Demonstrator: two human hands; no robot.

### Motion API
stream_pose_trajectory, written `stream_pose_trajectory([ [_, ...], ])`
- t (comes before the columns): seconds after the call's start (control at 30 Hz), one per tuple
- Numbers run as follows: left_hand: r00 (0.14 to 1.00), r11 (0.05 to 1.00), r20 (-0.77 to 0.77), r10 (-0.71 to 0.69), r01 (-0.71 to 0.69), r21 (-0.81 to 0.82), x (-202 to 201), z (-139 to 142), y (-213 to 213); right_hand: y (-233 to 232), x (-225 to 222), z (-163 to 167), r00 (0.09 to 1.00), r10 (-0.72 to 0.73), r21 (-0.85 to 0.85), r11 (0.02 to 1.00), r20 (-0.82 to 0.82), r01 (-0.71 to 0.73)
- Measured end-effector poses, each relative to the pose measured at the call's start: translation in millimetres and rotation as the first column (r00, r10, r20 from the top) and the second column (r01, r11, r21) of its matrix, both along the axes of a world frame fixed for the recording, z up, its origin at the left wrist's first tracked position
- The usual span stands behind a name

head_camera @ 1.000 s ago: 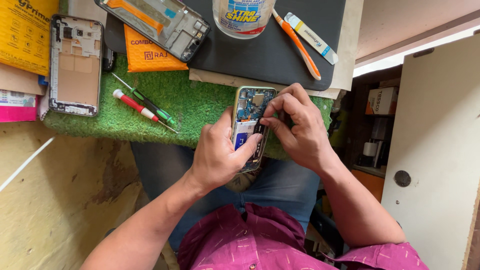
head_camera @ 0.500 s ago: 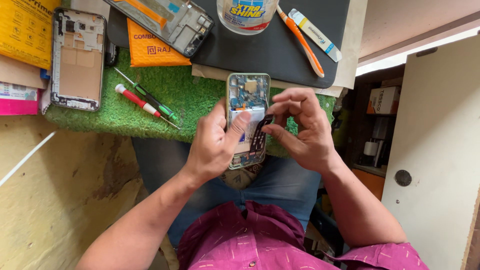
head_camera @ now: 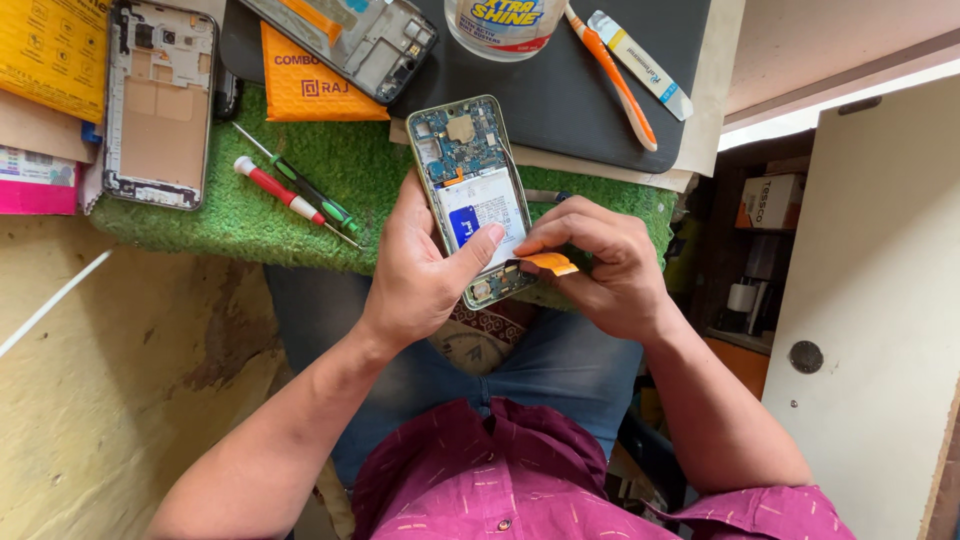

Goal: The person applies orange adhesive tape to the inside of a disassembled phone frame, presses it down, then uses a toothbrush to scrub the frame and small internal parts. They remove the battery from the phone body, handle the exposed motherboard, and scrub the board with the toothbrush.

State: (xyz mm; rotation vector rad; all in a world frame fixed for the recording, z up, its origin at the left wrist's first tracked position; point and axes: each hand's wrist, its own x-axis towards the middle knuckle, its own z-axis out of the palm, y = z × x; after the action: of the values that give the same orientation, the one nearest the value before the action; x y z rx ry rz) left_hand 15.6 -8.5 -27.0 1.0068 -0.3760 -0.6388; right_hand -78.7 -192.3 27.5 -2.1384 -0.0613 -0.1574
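Note:
My left hand [head_camera: 425,270] grips an opened phone [head_camera: 470,165] with its back off, circuit board and white battery showing; the thumb presses on the battery. My right hand [head_camera: 605,265] pinches a small orange flex strip [head_camera: 552,263] at the phone's lower right edge. The phone is held above the front edge of a green turf mat [head_camera: 330,175], over my lap.
On the mat lie a red screwdriver [head_camera: 278,190] and a green screwdriver [head_camera: 300,182]. A bare phone frame [head_camera: 160,100] lies at left, another phone frame [head_camera: 360,40] at top. An orange packet [head_camera: 310,85], a white jar [head_camera: 500,20], an orange toothbrush [head_camera: 612,75], a small tube [head_camera: 640,65] and a dark mat [head_camera: 560,90] sit behind.
The phone has been raised and turned so its open back faces up. My left thumb moved onto the battery, and my right fingers now pinch the orange strip at the lower edge.

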Motion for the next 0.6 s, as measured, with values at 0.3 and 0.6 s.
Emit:
stream_pose_trajectory([
  [0.3, 0.993, 0.996, 0.101, 0.058, -0.065, 0.059, -4.3, 1.7, -3.1, 3.2, -0.6, -4.2, 0.998, -0.025, -0.189, 0.981, 0.053, 0.034],
  [0.6, 0.991, 0.993, 0.122, 0.061, -0.073, 0.096, -2.5, 3.9, -2.9, -0.7, -3.8, -6.7, 0.999, -0.018, -0.141, 0.99, 0.05, 0.024],
])
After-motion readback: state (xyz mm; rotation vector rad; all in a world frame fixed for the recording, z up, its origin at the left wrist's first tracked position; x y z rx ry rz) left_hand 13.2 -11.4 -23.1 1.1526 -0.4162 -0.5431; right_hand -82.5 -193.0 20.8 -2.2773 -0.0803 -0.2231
